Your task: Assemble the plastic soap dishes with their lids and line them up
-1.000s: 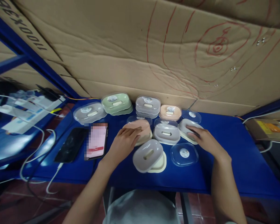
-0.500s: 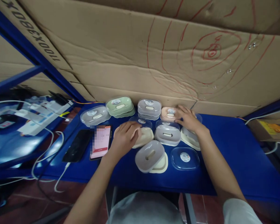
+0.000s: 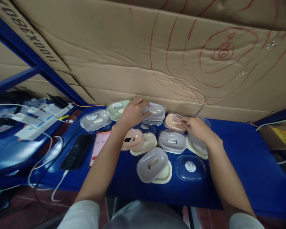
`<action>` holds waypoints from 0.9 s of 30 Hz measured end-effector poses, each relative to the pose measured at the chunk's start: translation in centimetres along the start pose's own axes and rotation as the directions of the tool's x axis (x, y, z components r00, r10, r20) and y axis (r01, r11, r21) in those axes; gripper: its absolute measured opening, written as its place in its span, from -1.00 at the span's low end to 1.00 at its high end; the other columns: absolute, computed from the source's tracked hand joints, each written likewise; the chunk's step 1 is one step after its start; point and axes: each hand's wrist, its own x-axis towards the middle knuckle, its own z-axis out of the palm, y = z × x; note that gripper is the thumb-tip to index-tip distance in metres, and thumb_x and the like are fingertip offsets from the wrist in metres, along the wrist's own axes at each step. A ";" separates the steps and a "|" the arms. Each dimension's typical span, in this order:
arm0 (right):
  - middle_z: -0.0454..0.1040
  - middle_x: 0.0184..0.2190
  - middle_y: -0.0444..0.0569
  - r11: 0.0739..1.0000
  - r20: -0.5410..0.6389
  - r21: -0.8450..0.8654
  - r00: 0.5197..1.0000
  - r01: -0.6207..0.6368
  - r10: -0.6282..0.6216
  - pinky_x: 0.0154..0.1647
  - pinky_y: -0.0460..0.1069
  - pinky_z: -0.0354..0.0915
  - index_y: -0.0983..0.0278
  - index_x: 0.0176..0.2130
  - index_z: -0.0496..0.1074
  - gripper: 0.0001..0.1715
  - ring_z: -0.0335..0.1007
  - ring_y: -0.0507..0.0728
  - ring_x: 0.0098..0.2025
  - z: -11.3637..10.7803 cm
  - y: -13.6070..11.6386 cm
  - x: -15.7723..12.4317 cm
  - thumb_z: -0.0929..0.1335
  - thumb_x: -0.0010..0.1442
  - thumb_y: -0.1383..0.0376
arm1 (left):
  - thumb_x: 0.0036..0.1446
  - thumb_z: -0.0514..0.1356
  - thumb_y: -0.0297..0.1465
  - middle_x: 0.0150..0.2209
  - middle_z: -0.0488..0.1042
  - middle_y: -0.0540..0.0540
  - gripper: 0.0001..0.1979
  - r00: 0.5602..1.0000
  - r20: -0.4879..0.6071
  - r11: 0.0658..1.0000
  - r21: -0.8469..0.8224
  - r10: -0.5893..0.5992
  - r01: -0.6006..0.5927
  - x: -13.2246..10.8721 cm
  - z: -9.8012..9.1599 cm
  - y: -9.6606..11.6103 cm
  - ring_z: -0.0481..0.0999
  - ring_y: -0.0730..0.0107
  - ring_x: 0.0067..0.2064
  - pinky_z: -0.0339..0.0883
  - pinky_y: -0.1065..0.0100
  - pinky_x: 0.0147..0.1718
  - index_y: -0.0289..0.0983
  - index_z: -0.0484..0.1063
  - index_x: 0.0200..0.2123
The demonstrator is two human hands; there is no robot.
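From my distant seat I am seeing the cardboard sheet (image 3: pixel 109 47) filling the background, red marker lines curving across its right half. Below it the blue table (image 3: pixel 243 159) is stretching from side to side, and the white power strip (image 3: pixel 35 122) is lying off to the left.

I am watching 2 bare hands over rows of small oval boxes. The left hand (image 3: pixel 135 111) is spanning the left end of the lilac-grey stack (image 3: pixel 158 109) in the back row, thumb apart from the fingers; I cannot tell whether it is pinching the stack. It is partly covering the green box (image 3: pixel 114 109). The right hand (image 3: pixel 196 127) is touching the right end of the peach box (image 3: pixel 171 122), its fingertips bunching near the slot; whether they are squeezing it I cannot tell.

Nearer me, the middle grey box (image 3: pixel 173 140) is standing on its cream base, while the peach cover (image 3: pixel 137 135) is tilting over the edge of a cream tray (image 3: pixel 149 146). In front, the grey cover (image 3: pixel 145 165) is lying askew on another cream base (image 3: pixel 165 175). Beside it the clear lid (image 3: pixel 180 171) is resting flat. At left, 2 phones (image 3: pixel 75 152) are lying side by side. Smallest, a round label (image 3: pixel 190 166) is showing on that lid.
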 end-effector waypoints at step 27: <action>0.66 0.00 0.16 0.962 -0.058 -0.265 0.997 -0.065 0.052 0.07 0.11 0.34 0.27 0.02 0.60 -0.62 0.58 0.31 0.05 -0.5 -3.2 0.6 0.22 0.48 0.33 | 0.47 0.16 -0.42 0.03 0.68 -0.19 -0.74 0.931 0.351 0.990 0.056 0.101 -0.128 -0.4 -0.7 4.5 0.66 0.06 0.07 0.39 0.12 0.10 -0.25 0.54 0.13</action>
